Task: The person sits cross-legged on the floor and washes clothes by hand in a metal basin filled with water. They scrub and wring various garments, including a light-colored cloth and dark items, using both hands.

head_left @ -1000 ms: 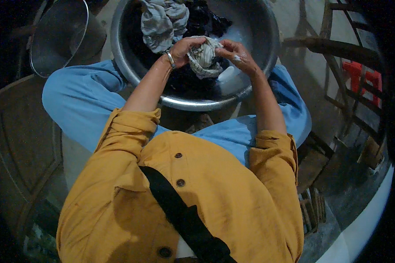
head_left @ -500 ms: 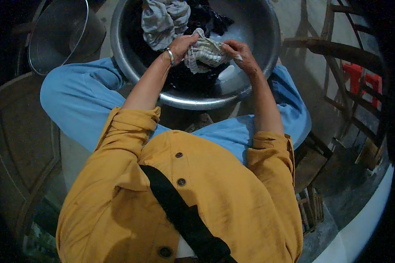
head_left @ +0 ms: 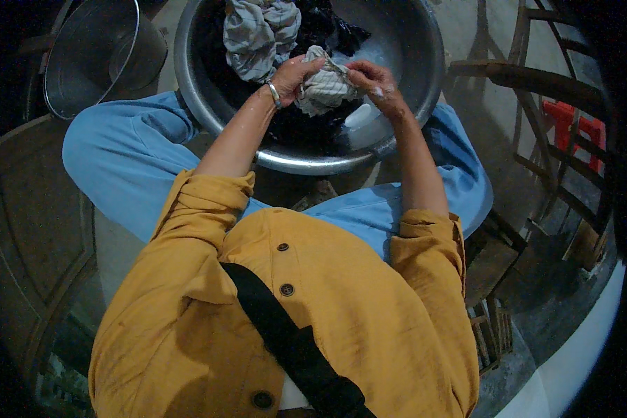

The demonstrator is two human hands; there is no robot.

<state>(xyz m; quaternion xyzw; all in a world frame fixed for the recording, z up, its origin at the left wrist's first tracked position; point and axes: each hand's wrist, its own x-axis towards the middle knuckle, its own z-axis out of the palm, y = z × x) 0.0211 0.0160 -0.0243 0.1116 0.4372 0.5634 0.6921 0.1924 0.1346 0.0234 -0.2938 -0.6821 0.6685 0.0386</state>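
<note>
A large round metal basin [head_left: 306, 163] stands between my legs, with dark wet cloth [head_left: 306, 132] and some suds in it. Over the basin, my left hand [head_left: 294, 78] grips the left side of a pale striped cloth [head_left: 324, 90]; a bracelet circles that wrist. On the cloth's other side, my right hand [head_left: 377, 85] pinches its edge, with foam on the back of the hand. Bunched pale checked cloth [head_left: 249, 43] rests on the dark cloth toward the far left of the basin. What lies beneath the dark cloth is hidden.
To the far left is a metal bucket [head_left: 136, 63]. A wooden chair [head_left: 547, 76] stands on the right, with a red plastic stool [head_left: 592, 132] behind it. At the left edge there is a brown wooden panel [head_left: 35, 223].
Both hands have shifted slightly, and the striped cloth between them is more bunched. The right hand has moved a little left. The basin and the other cloths look the same.
</note>
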